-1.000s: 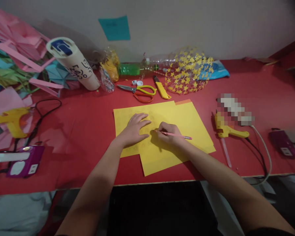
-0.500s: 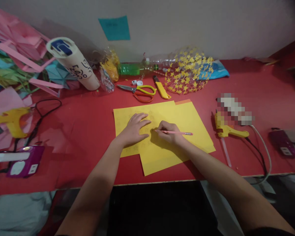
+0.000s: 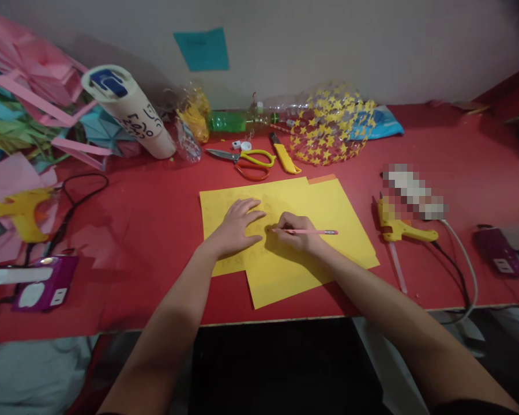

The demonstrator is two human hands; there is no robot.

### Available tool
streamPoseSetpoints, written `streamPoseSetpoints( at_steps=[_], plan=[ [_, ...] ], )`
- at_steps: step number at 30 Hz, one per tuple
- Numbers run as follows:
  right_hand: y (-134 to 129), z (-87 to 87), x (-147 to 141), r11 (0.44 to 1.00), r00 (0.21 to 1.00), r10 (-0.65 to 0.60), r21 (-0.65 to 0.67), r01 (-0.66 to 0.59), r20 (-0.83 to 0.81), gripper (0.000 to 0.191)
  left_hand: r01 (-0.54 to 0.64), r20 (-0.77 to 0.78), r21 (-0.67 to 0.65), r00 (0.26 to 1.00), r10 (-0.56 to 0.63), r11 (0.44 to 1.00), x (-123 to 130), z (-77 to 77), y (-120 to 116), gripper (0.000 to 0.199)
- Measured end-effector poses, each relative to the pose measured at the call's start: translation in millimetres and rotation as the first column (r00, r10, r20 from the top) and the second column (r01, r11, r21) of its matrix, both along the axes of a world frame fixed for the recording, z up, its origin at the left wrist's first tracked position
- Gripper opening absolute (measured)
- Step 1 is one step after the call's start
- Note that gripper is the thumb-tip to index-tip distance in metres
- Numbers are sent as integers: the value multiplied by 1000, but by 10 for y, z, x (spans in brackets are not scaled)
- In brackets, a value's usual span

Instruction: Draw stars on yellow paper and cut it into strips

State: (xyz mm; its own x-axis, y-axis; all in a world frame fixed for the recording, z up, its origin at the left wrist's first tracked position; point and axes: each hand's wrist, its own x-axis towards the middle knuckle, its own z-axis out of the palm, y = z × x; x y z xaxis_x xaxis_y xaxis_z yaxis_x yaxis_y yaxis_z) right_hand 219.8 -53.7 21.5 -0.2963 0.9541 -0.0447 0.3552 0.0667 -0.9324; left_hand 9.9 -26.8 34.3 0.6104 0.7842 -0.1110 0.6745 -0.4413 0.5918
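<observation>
Overlapping yellow sheets (image 3: 337,213) lie on the red table (image 3: 155,202), with faint pencil marks on the left part. My left hand (image 3: 237,227) rests flat on the left sheet, fingers spread. Closed around a pink pencil (image 3: 315,231), my right hand (image 3: 296,230) rests on the paper, the pencil's tip touching it near the middle and its eraser end pointing right. Behind the sheets lie scissors (image 3: 257,157) with yellow and red handles and a yellow cutter (image 3: 285,155).
Yellow glue guns sit at the left (image 3: 23,213) and right (image 3: 398,227), with cables. Along the back are a white tumbler (image 3: 132,115), a green bottle (image 3: 229,121) and star-patterned plastic (image 3: 328,127). Folded paper shapes (image 3: 38,75) fill the back left.
The pencil's eraser end has shifted very slightly up and left. My left hand has not visibly moved.
</observation>
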Motion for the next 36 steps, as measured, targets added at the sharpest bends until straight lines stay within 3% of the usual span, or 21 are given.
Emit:
streamPoseSetpoints(
  at_steps=[3,8,12,15,20,24,36],
  plan=[
    [5,7,2,1000,1000,-16,-13,15,-24,17,-1,-8,3,1000,1,1000,0,3,-1,47],
    [45,21,30,971,966,-190,-181,158,-175,22,14,-20,24,1000,-14,1000,-8,-4,8,47],
    [70,48,88,960,941,-239,-206,191,-239,25,22,-55,45,998,-19,999,-30,-3,24,49],
    [40,95,111,971,966,-186,-182,153,-180,18,4,-74,66,997,1,998,-44,18,21,47],
    [-58,137,75,996,999,21,-81,-24,-41,5,13,-47,10,999,-13,1000,-42,79,-22,47],
    [-74,83,40,998,999,44,-36,-43,15,7,17,-60,-76,998,-21,997,-36,94,-37,58],
    [-56,37,35,997,996,77,7,-78,51,14,25,-43,-70,999,-28,997,-49,55,-24,57]
  ],
)
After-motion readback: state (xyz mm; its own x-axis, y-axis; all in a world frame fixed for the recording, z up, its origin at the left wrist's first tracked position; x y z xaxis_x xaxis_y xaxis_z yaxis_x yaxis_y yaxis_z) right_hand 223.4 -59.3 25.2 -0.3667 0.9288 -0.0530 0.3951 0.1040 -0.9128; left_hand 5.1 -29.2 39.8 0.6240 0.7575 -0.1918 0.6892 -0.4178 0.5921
